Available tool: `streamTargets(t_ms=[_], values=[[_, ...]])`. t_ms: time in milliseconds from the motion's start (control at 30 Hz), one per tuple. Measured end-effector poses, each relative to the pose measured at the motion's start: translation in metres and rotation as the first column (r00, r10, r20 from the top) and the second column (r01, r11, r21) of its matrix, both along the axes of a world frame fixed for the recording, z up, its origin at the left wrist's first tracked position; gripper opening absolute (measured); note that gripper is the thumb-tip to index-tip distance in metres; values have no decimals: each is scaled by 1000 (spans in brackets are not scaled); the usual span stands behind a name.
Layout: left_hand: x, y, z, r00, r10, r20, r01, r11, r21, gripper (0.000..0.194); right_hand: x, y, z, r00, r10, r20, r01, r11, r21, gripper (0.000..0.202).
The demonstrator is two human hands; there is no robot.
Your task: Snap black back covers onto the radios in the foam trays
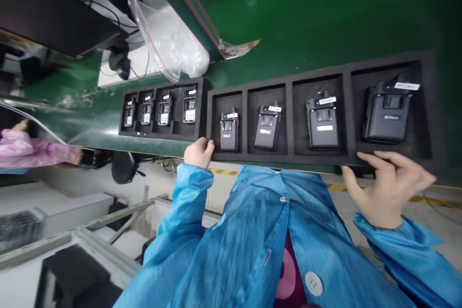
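Four black handheld devices (pixel 389 125), one per compartment, lie in a long foam tray (pixel 267 158) along the near edge of the green table (pixel 325 24). The left hand (pixel 199 153) is curled at the tray's near left corner; whether it grips cannot be told. The right hand (pixel 390 183) is loosely spread with nothing enclosed, its fingertips at the near rim toward the right end.

The matte foam looks light, soft and grippy, likely to flex if lifted by one end, so both ends seem the best hold. The boxy, hard-shelled devices look denser and could slide in their roomy rectangular wells. A second foam tray (pixel 166 135) stands beside it; behind lies a crinkled clear zip bag (pixel 173 38).
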State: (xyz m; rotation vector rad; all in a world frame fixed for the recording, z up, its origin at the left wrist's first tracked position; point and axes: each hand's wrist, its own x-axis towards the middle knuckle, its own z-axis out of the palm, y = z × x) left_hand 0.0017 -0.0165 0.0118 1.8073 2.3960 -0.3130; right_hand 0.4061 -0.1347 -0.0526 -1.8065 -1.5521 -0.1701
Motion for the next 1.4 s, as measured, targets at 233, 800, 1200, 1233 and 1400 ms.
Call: streamTargets(t_ms=[233, 800, 1200, 1233, 1400], values=[[16, 2, 26, 999, 12, -50, -9, 998, 57, 38, 32, 4, 0, 958, 52, 281, -9, 988, -152, 44], [90, 142, 27, 981, -192, -17, 192, 980, 58, 43, 80, 93, 9, 957, -140, 253, 206, 944, -257, 41], [105, 191, 19, 972, -94, 214, 58, 984, 168, 40, 70, 171, 7, 951, -145, 274, 195, 967, -163, 41], [107, 189, 25, 963, -99, 252, 48, 978, 201, 41, 68, 177, 7, 952, -142, 273, 190, 969, -156, 47], [130, 146, 80, 702, -368, 610, 144, 912, 385, 54, 59, 197, 6, 944, -190, 270, 235, 961, -146, 63]])
